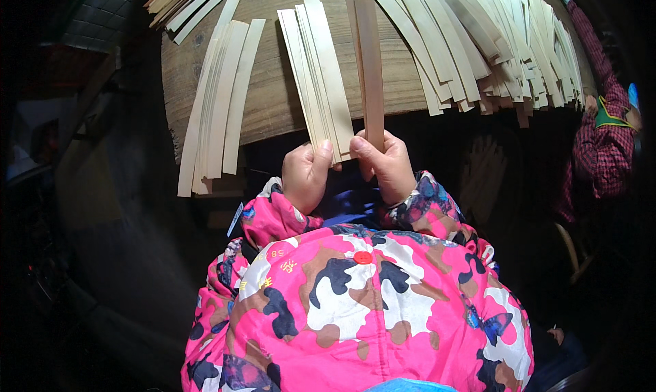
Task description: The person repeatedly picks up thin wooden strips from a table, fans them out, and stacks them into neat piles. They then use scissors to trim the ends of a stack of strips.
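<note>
My left hand (308, 172) grips the near end of a fanned bundle of pale thin wooden strips (315, 79), its thumb lying on top. My right hand (385, 164) is closed around the near end of a darker reddish-brown wooden strip or small stack (371, 74). The right thumb also touches the near right corner of the pale bundle. Both held bundles point away from me over a plank tabletop (266, 92). Left of them, a loose group of pale strips (220, 100) lies on the table, overhanging its near edge.
A large heap of pale strips (512, 48) covers the table's right side, with ends past the near edge. More strips (200, 7) lie at the far left corner. A person in a checked sleeve (605, 146) is at the far right. Below the table, strips (482, 176) show dimly.
</note>
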Available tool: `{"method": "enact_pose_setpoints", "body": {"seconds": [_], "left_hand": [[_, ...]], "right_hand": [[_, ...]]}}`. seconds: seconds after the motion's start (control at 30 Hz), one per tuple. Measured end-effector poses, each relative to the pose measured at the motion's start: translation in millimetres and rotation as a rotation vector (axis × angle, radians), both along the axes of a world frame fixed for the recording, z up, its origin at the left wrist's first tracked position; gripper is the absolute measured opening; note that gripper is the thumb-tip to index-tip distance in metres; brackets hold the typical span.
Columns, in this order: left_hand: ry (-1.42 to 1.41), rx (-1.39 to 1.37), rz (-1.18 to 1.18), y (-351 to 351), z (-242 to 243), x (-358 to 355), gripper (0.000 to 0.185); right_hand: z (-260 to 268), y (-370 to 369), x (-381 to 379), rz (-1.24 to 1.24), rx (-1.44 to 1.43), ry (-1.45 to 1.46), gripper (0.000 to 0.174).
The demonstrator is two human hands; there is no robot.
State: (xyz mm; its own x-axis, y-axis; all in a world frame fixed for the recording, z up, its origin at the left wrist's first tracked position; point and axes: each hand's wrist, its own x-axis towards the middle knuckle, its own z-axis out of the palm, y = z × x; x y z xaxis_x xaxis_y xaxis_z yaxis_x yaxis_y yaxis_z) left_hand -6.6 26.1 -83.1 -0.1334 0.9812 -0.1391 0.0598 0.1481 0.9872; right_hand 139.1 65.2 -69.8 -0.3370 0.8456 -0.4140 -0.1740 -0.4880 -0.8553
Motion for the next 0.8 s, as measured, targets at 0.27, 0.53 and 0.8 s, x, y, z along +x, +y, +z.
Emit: {"method": "enact_pose_setpoints", "body": {"seconds": [0.27,0.53,0.8], "left_hand": [[0.144,-0.04,-0.017,-7,-3,-6,0.04],[0.077,-0.046,0.049,-4,-2,-7,0.043],[0.226,0.02,0.036,-3,7,-6,0.044]], "right_hand": [[1,4,4,-0.098,-0.033,0.056,0.016],[12,15,22,-0.276,0.172,-0.168,0.02],[28,30,37,-0.391,0.363,-0.31,0.017]]}}
